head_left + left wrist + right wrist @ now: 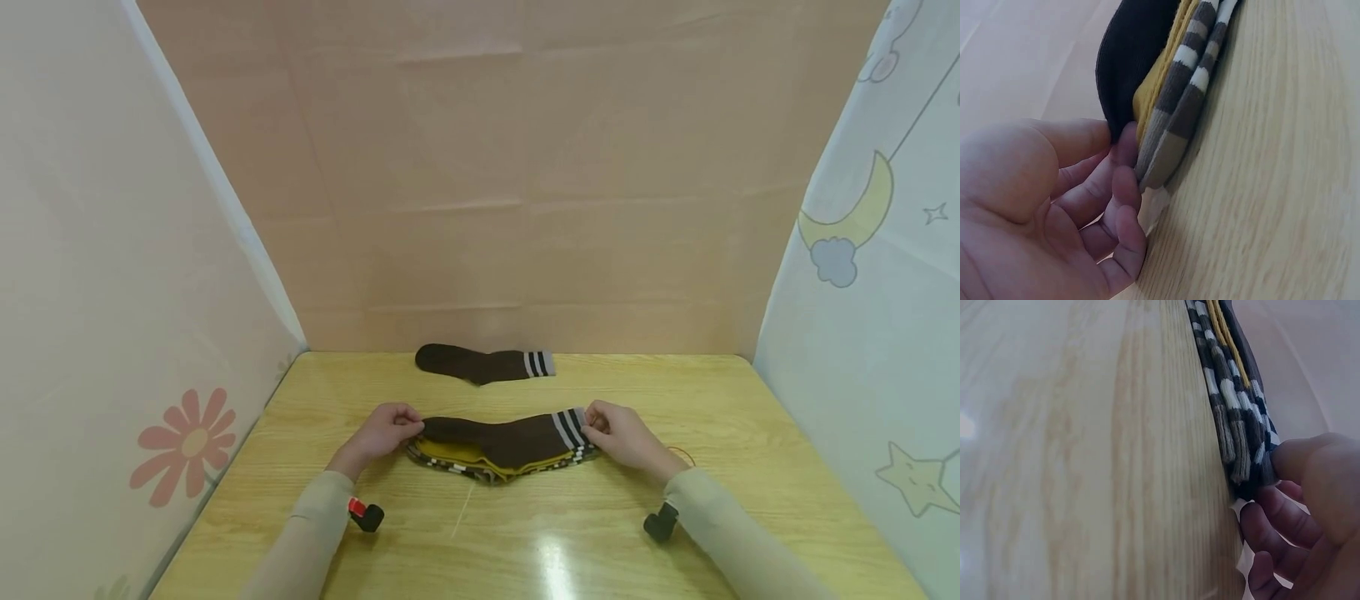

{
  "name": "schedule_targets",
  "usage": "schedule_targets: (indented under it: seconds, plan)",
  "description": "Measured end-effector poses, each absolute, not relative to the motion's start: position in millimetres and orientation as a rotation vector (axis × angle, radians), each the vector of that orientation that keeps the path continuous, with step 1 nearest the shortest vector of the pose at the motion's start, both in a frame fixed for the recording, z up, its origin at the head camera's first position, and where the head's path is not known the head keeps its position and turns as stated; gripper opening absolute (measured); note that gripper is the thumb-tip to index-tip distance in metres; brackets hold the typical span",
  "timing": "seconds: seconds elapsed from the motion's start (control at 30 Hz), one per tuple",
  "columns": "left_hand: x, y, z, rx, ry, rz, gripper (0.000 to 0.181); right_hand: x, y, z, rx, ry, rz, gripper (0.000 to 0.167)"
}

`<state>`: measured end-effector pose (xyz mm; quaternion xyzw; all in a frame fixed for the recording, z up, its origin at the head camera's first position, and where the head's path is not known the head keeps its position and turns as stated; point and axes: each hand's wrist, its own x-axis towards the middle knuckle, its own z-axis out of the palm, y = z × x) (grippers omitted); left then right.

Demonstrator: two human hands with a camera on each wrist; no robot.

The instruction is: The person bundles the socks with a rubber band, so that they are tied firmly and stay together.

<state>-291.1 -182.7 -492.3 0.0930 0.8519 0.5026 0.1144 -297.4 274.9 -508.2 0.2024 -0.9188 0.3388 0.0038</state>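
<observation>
Tan backdrop behind; wood-grain table in front of it. On the table, before the person, a stack of socks, laid crosswise, toes left, cuffs right. Layers, top down: near brown sock with grey-and-black cuff bands, mustard sock, patterned socks lowest. Exact count of layers: cannot tell.

Far brown sock, banded alike, lies flat by itself near the table's back edge, apart from the stack and pointing the same way.

Left hand: thumb and fingers together, pinching the toe of the near brown sock. Right hand: thumb and fingers clamped on its cuff. Wrist views agree on both pinches.

Step in hand, by my reading: placing and squaring the near brown sock on the stack. Next move calls for both ends to be settled level, then released evenly so the layers underneath don't drag. Far brown sock, its likely mate, not yet on the stack; adding it would need the same two-ended pinch.
</observation>
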Motion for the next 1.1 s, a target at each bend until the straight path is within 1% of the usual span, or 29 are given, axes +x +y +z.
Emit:
schedule_targets:
  seconds: [0.33, 0.6, 0.8, 1.1]
  plan:
    - [-293.5, -179.6, -494.4, 0.278, 2.464, 1.469, 0.018, -299.5, 280.6, -507.8, 0.625, -2.889, 1.033, 0.008]
    - [-298.9, -184.7, -489.2, 0.315, 2.440, 1.425, 0.018, -307.1, 280.1, -501.4, 0.618, -2.901, 1.039, 0.007]
    - [-307.2, -185.4, -484.5, 0.266, 2.467, 1.402, 0.019, -318.9, 279.9, -493.4, 0.560, -2.890, 1.041, 0.011]
    - [-332.9, -182.6, -482.1, 0.091, 2.569, 1.453, 0.027, -347.0, 265.6, -488.3, 0.560, -2.883, 1.019, 0.008]
